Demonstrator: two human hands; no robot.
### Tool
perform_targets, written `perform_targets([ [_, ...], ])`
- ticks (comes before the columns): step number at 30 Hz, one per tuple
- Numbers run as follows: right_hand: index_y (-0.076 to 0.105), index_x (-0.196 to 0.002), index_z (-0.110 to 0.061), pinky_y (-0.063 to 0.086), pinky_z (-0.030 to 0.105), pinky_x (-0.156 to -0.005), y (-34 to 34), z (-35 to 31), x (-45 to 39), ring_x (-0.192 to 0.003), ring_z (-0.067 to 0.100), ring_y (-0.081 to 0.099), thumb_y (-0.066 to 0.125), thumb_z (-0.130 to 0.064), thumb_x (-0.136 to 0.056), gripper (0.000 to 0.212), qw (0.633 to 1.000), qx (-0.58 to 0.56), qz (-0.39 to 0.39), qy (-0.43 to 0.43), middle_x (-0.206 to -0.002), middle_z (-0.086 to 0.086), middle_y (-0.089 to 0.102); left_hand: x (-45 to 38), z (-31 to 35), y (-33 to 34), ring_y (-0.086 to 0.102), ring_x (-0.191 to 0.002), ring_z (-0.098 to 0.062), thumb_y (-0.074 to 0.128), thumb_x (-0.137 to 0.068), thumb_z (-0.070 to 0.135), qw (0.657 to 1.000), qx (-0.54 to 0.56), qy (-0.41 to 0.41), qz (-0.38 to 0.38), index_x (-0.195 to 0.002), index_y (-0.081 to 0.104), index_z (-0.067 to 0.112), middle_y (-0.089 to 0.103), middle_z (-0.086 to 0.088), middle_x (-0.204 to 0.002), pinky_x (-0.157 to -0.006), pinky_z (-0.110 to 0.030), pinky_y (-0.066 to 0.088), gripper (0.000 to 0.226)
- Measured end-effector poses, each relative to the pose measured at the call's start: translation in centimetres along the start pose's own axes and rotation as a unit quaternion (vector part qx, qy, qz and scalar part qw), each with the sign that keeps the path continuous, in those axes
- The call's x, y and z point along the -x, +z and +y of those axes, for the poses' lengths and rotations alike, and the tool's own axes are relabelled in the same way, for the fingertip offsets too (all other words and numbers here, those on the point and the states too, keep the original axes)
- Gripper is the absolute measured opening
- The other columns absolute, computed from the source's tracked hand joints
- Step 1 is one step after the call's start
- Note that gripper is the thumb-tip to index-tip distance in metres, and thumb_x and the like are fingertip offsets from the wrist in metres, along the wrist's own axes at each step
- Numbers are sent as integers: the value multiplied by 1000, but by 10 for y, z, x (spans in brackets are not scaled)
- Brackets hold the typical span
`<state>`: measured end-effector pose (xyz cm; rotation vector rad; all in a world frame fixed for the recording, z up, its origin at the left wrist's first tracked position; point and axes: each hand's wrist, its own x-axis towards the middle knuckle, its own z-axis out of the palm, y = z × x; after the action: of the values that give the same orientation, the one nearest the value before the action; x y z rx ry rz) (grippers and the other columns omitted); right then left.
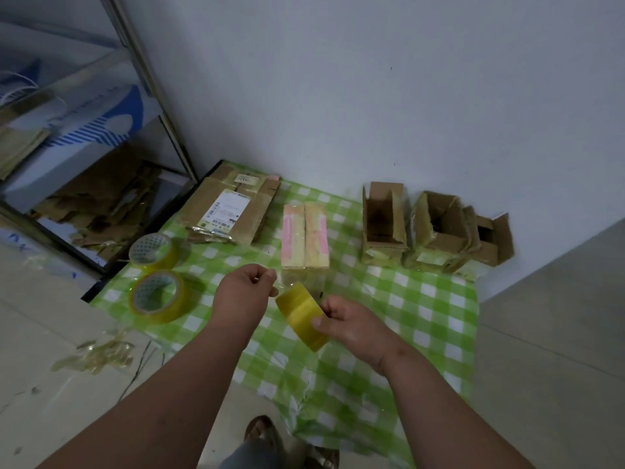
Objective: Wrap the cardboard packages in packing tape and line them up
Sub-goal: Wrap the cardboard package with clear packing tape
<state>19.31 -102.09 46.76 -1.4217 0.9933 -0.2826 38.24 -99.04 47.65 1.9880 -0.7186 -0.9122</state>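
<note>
My right hand point(351, 321) grips a roll of yellowish packing tape point(302, 314) above the green checked cloth point(422, 309). My left hand point(245, 289) pinches the clear free end of the tape, pulled a short way off the roll. Just beyond both hands lies a closed cardboard package point(306, 242) with pink marks, covered in glossy tape. Three open cardboard boxes stand at the far right by the wall: one point(384, 225), a second point(436, 231) and a third point(490, 240). A flattened cardboard parcel point(230, 211) with a white label lies at the far left of the cloth.
Two more tape rolls sit on the cloth's left side, one point(154, 250) behind the other point(159, 296). Crumpled tape scraps point(98, 353) litter the floor at left. A metal shelf point(101, 137) with cardboard scraps stands at the far left. A white wall point(372, 96) closes the back.
</note>
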Motion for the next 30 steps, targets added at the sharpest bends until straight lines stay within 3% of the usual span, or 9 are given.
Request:
perform_targets([
  [3, 55, -79, -26, 41, 21, -64, -3, -9, -2, -67, 2, 50, 61, -28, -96, 18, 997, 64, 41, -27, -74, -9, 55, -5, 2, 0, 63, -69, -24, 62, -93, 25, 999, 44, -25, 5, -80, 68, 16, 71, 3, -65, -73, -47, 58, 18],
  [6, 51, -75, -25, 35, 15, -56, -8, -16, -4, -57, -3, 43, 60, -32, -96, 24, 990, 102, 84, -54, -67, -12, 47, -10, 3, 1, 63, -71, -19, 62, -94, 23, 996, 80, -42, -4, -83, 68, 14, 72, 0, -67, -70, -41, 58, 15],
  [11, 49, -72, -23, 32, 19, -52, -19, -23, -6, -56, 0, 40, 61, -38, -94, 29, 978, 170, 113, -42, -66, -8, 44, -17, 10, -2, 59, -67, -15, 62, -94, 20, 989, 136, -58, -7, -85, 66, 13, 73, -5, -70, -70, -40, 59, 12],
  [15, 46, -65, -19, 30, 16, -48, -28, -31, -6, -49, -1, 39, 65, -43, -91, 40, 979, 143, 145, -19, -61, -8, 40, -20, 17, -3, 57, -70, -16, 61, -96, 19, 986, 149, -65, -26, -84, 67, 13, 71, -5, -80, -71, -40, 59, 14],
  [18, 49, -68, -13, 34, 23, -59, -36, -35, -1, -59, 5, 44, 71, -49, -84, 45, 988, 66, 138, 0, -65, -1, 42, -21, 19, -3, 56, -70, -15, 62, -95, 18, 983, 169, -69, -34, -81, 67, 13, 69, -3, -81, -67, -36, 59, 16],
  [21, 57, -79, -3, 33, 35, -77, -39, -40, 5, -78, 19, 48, 74, -37, -68, 40, 993, -44, 112, 1, -78, 9, 46, -24, 20, -6, 56, -68, -14, 64, -94, 18, 975, 204, -82, -32, -83, 67, 13, 67, -2, -77, -62, -32, 58, 13],
  [24, 59, -88, 10, 35, 36, -78, -44, -44, 7, -79, 20, 50, 73, -32, -68, 49, 996, -11, 86, 9, -80, 10, 53, -26, 22, -6, 55, -64, -12, 66, -93, 16, 968, 228, -101, -21, -85, 67, 13, 63, -2, -73, -62, -32, 59, 9],
  [27, 54, -70, -5, 31, 31, -64, -60, -40, 6, -63, 12, 45, 75, -40, -83, 44, 987, 107, 117, 16, -65, -1, 45, -36, 26, -15, 51, -62, -12, 65, -92, 12, 951, 278, -135, 21, -79, 64, 14, 60, -3, -72, -66, -35, 60, 13],
  [30, 52, -60, -21, 37, 28, -60, -77, -36, 9, -56, 8, 49, 71, -58, -74, 44, 980, 118, 156, 18, -59, -7, 51, -47, 24, -26, 51, -65, -13, 67, -91, 12, 941, 302, -143, 49, -77, 65, 15, 60, -3, -75, -67, -35, 60, 14],
])
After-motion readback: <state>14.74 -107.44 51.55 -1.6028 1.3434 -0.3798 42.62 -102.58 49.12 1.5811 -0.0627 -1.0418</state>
